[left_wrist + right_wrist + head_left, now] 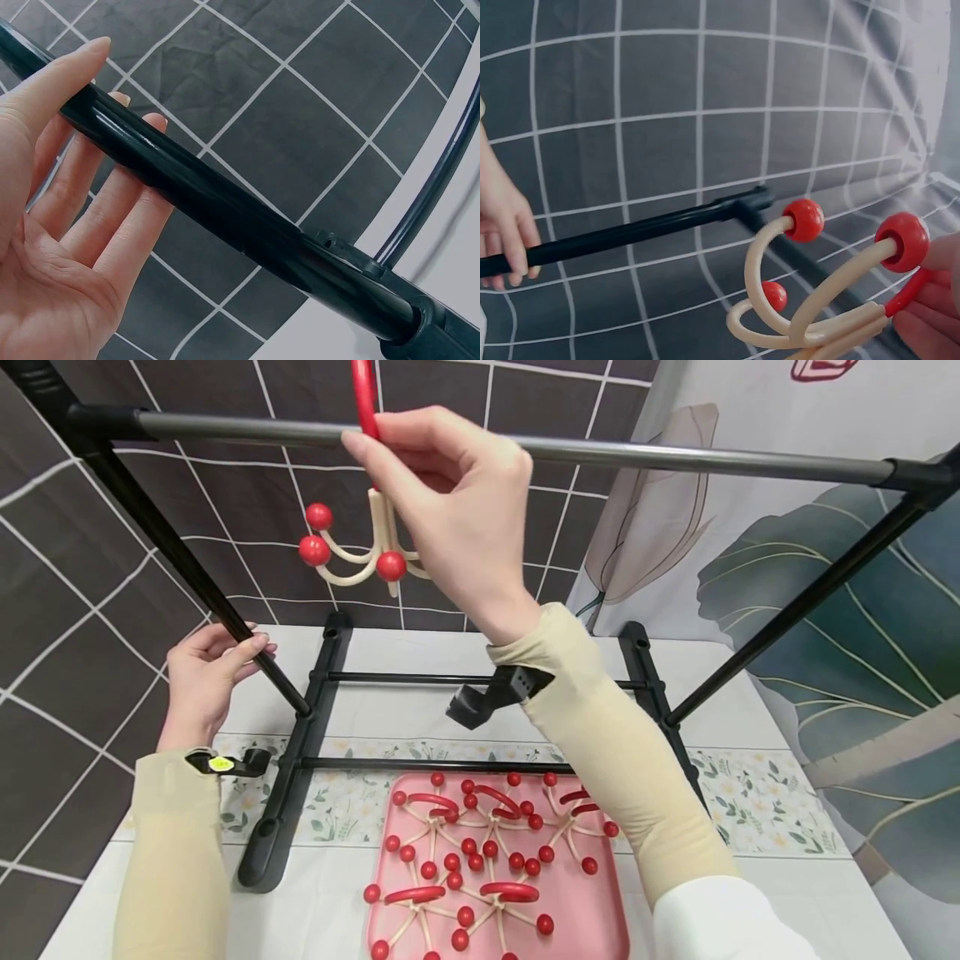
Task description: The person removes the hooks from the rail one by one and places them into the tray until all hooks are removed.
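Observation:
My right hand (468, 497) pinches the red hook of a claw hanger (380, 527) between thumb and fingers, right at the rack's top bar (615, 453). The hanger's cream arms curve outward below, tipped with red balls; the hook's top runs out of the head view. In the right wrist view the hanger's arms (832, 289) show close up, with the red neck by the fingers. My left hand (213, 672) holds a slanted black post (195, 195) of the rack, thumb on one side and fingers behind.
A pink tray (585, 910) on the table holds several more claw hangers, red hooks folded over. The rack's black feet (281, 827) and lower rails (435, 766) stand around its far side. A dark tiled wall covering (247, 502) and patterned curtain (825, 610) rise behind.

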Available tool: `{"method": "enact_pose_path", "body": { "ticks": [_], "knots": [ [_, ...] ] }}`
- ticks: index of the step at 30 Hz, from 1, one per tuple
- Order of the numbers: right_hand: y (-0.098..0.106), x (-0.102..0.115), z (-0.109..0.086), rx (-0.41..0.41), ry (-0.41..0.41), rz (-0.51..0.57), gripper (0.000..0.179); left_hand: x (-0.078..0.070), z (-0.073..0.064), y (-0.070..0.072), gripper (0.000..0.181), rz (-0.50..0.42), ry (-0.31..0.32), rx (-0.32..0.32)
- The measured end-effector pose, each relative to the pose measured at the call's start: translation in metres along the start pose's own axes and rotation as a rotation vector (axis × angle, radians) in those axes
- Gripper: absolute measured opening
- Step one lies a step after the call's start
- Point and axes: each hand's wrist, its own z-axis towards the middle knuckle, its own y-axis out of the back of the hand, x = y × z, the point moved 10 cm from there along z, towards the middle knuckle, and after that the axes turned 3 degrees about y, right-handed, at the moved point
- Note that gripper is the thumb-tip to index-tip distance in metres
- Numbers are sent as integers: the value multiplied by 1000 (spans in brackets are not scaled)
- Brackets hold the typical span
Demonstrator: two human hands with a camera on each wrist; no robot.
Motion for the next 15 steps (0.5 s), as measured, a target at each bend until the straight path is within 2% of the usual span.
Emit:
{"method": "enact_pose_path", "body": {
  "ticks": [6, 9, 13, 15],
  "knots": [
    [20, 24, -5, 55, 142, 2, 12, -1, 1, 0, 19, 9, -6, -5],
    [29, 22, -13, 65, 96, -6, 11, -2, 1, 2, 20, 8, -3, -11],
    [38, 14, -29, 109, 48, -71, 12, -2, 1, 4, 20, 15, 1, -18],
    [42, 11, -37, 143, 58, -109, 13, -2, 1, 5, 20, 17, 4, -20]
  ]
}}
